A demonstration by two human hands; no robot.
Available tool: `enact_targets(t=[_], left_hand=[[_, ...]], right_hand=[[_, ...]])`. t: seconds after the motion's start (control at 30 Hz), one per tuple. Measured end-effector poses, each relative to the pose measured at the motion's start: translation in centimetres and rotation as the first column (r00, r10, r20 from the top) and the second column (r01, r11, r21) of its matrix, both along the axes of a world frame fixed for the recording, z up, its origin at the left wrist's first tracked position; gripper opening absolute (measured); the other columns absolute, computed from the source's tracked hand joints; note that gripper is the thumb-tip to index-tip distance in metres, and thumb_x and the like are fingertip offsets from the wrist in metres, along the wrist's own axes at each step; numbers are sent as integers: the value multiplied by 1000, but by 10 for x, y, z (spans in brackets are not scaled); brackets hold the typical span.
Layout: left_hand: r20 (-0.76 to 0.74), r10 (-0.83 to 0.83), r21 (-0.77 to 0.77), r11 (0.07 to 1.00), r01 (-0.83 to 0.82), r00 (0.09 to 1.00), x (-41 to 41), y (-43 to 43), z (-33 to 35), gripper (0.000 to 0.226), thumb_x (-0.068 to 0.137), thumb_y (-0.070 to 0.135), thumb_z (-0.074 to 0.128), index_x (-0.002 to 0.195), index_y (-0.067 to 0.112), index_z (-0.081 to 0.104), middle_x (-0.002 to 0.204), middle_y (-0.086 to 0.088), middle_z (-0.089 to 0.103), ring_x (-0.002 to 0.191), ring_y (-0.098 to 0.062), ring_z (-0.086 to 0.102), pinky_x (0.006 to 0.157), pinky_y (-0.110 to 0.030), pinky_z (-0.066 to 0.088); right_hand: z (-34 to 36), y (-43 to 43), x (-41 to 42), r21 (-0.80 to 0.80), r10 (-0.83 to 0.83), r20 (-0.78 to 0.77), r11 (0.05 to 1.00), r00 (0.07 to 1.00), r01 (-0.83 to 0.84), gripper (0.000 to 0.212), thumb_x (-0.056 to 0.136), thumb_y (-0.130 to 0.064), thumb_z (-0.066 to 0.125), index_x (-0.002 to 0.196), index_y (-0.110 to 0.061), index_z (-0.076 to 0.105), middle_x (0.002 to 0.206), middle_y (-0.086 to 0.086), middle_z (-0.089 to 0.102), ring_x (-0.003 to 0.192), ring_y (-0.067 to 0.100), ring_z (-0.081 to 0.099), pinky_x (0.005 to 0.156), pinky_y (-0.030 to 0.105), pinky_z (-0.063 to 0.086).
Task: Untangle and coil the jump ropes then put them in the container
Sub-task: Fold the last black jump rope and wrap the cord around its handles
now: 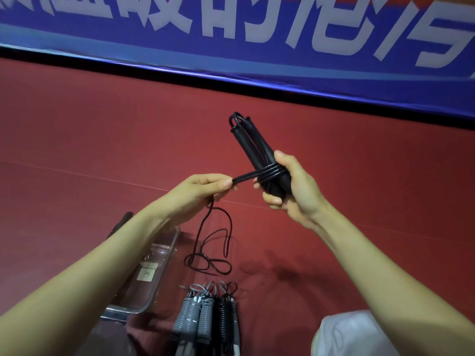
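The right hand (pixel 295 191) grips the black jump rope (pixel 270 173) by its paired handles (pixel 246 142), whose long axis points to 11 o'clock. At 9 o'clock from it, the left hand (pixel 203 191) pinches the taut cord (pixel 244 178). Slack (pixel 208 263) trails on the floor (pixel 102 150) at 6 o'clock, with the container (pixel 167 253) at 7.

The clear container (pixel 168 249) sits on the red floor (pixel 102 140), and the left forearm (pixel 115 247) crosses above its opening, barring a straight way down into it. Just right of the container a black rope (pixel 227 242) hangs from the left hand (pixel 203 188) into loose loops on the floor. Right of the container's near corner lies a tight row of coiled ropes (pixel 205 314). Beyond the container the floor runs bare to the blue banner (pixel 257 60).
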State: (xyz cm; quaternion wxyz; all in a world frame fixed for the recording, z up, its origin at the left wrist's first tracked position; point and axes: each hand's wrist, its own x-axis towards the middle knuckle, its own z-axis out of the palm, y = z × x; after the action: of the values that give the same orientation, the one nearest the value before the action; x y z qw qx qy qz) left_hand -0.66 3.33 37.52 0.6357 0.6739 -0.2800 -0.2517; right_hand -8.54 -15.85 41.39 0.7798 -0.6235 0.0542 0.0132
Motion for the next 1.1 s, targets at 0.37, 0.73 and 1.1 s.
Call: enact_targets(t=[0.37,0.73,1.1], left_hand=[[165,-32,181,983,2,986,10,8,-24,8,82,17,73,88,22,72,82,8,68,74,-6,63,77,-32,56],[660,-160,450,866,-216,734,-15,-16,-3,13,83,20,74,91,11,69,84,0,64,70,-11,56,63,-20,38],[-390,-5,69,997,35,921,-17,-21,12,45,92,43,48,104,4,66,69,3,60,52,-7,34,55,-19,32]], right_hand=[[-11,-3,-5,154,715,-262,694,648,-704,54,83,-54,63,116,-13,54,74,11,59,38,8,42,34,16,26],[-28,16,-1,-912,81,-381,-196,921,-360,47,88,-52,54,120,-19,45,114,8,60,102,33,60,74,35,39],[-27,-6,3,-869,174,435,-174,883,463,55,82,-43,57,120,-4,60,91,14,62,60,34,64,41,34,46]])
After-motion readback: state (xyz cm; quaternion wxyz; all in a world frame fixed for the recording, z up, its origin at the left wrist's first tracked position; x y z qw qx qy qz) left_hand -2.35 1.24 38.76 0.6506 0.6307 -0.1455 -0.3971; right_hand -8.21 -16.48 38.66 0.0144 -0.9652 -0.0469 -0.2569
